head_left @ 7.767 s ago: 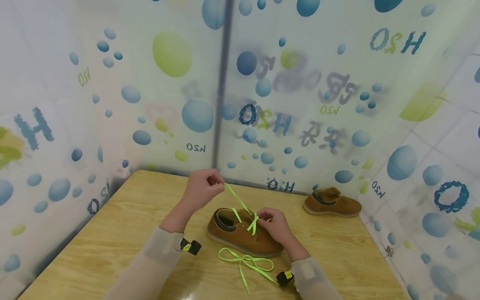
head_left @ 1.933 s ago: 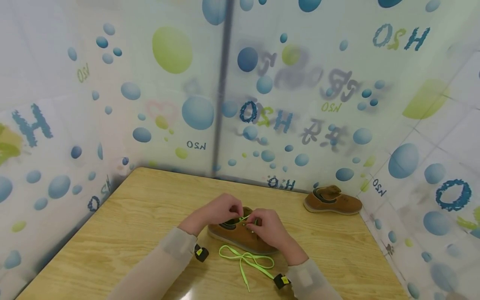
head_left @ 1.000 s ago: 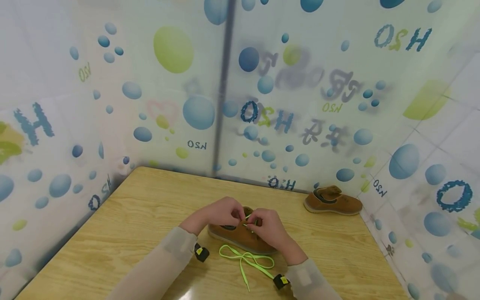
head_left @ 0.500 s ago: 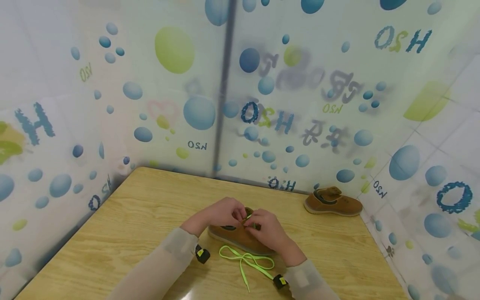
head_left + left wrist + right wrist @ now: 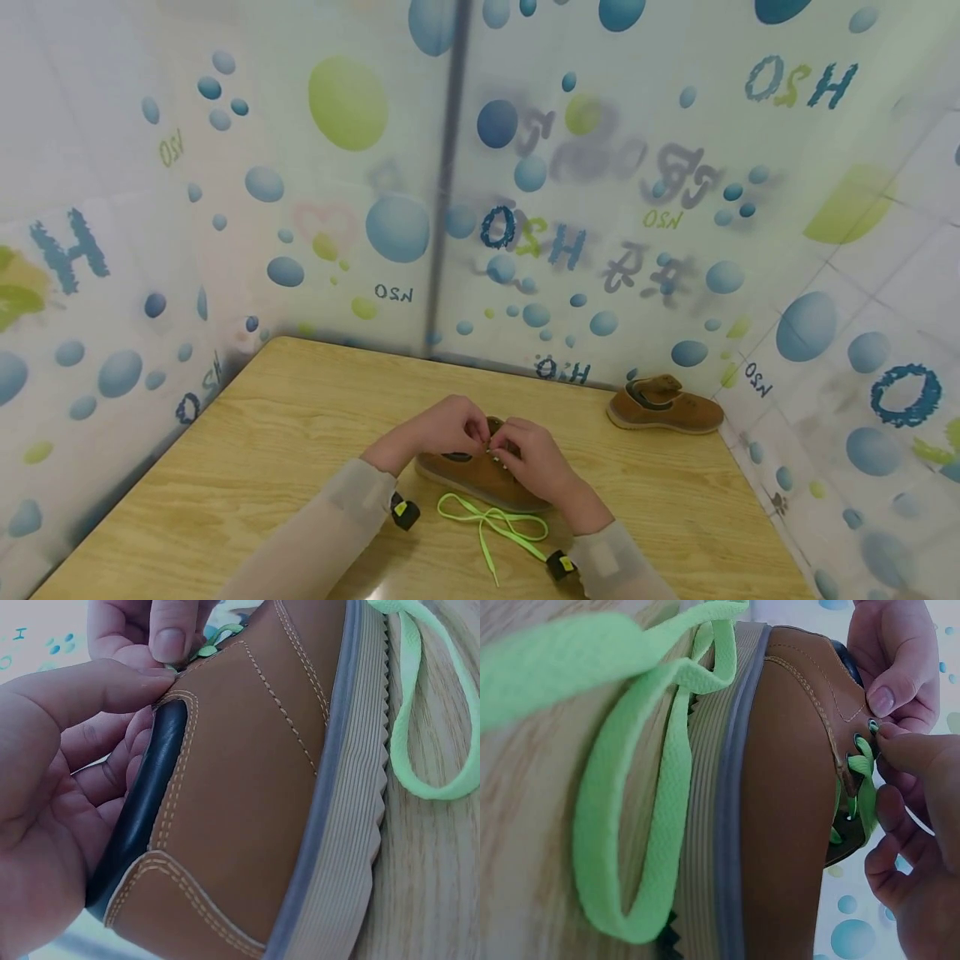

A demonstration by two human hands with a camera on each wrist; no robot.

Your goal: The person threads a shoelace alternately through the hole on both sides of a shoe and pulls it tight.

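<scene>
Left hand has lowered from its raised position above the near shoe and now meets the right hand at the shoe's lacing edge. That shoe stands upright on the table, toe to the right, opening to the left. Left fingers: set narrow, with the thumb outside the upper edge and other fingers behind it; this grip presumably steadies the edge (whether it also catches lace cannot be told). Right fingers: set narrow, pinching the threaded lace beside the top eyelet, a close hold that suits so small a hole. Loose lace lies looped in front of the shoe, probably placed within reach yet outside the working area. Second shoe stands upright at the rear right, well apart, apparently parked to leave both hands room.
</scene>
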